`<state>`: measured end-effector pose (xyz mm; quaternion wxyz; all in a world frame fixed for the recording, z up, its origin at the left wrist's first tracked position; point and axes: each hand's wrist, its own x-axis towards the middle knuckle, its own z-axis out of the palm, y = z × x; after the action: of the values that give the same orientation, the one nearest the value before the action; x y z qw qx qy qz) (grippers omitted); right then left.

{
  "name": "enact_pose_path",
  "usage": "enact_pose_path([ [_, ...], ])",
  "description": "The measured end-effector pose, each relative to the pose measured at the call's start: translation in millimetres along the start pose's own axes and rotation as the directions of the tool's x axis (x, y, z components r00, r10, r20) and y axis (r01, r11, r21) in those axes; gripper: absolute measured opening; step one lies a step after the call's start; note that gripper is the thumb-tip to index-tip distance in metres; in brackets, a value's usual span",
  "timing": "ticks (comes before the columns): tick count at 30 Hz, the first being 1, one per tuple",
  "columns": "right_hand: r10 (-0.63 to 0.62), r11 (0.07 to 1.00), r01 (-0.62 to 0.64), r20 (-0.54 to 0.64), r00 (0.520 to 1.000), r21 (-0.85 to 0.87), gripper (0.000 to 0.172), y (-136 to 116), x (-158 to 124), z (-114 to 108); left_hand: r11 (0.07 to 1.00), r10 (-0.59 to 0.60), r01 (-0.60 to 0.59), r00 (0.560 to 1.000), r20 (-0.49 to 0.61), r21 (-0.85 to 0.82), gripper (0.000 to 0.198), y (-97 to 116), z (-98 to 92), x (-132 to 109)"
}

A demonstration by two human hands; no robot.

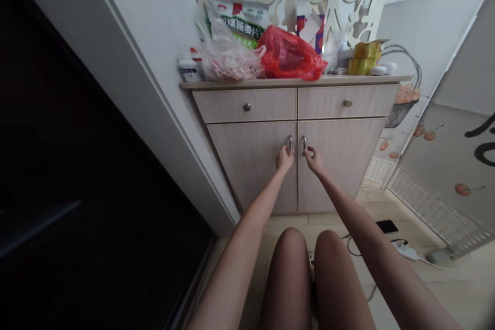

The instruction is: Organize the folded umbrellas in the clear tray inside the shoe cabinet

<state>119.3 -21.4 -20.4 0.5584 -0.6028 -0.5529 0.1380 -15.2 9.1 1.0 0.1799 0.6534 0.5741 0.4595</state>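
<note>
A light wood cabinet [251, 175] with two drawers and two doors stands against the wall in front of me. Both doors are closed. My left hand [284, 158] is at the left door's metal handle [290, 142], its fingers curled around the handle's lower end. My right hand [313, 159] is pinched on the right door's metal handle [304, 143]. Both arms are stretched forward over my knees [305, 247].
On the cabinet top lie a red plastic bag [290, 55], a clear bag [228, 59], a food packet [237, 20] and a yellow pack [363, 56]. A dark doorway [77, 191] is at left. A phone [386, 226] and a power strip [406, 251] lie on the tiled floor at right.
</note>
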Motion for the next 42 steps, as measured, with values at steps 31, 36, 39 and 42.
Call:
enact_pose_path([
  [31, -0.090, 0.969, 0.088, 0.000, 0.996, -0.229, 0.040, 3.0, -71.8, -43.6, 0.976, 0.217, -0.217, 0.964, -0.154, 0.014, 0.020, -47.2, -81.4, -130.1],
  [36, -0.096, 0.970, 0.098, 0.017, 0.995, -0.221, 0.041, 4.1, -74.5, -47.1, 0.963, 0.265, -0.269, 0.947, -0.182, 0.004, 0.021, -48.1, -79.8, -129.0],
  [39, -0.088, 0.971, 0.086, 0.002, 0.996, -0.225, 0.040, 3.4, -73.6, -46.0, 0.958, 0.279, -0.285, 0.938, -0.204, -0.002, 0.023, -48.8, -78.3, -128.7],
  [42, -0.096, 0.971, 0.092, -0.006, 0.995, -0.222, 0.040, 2.6, -74.1, -45.4, 0.956, 0.287, -0.292, 0.935, -0.208, 0.004, 0.024, -49.2, -77.2, -128.6],
])
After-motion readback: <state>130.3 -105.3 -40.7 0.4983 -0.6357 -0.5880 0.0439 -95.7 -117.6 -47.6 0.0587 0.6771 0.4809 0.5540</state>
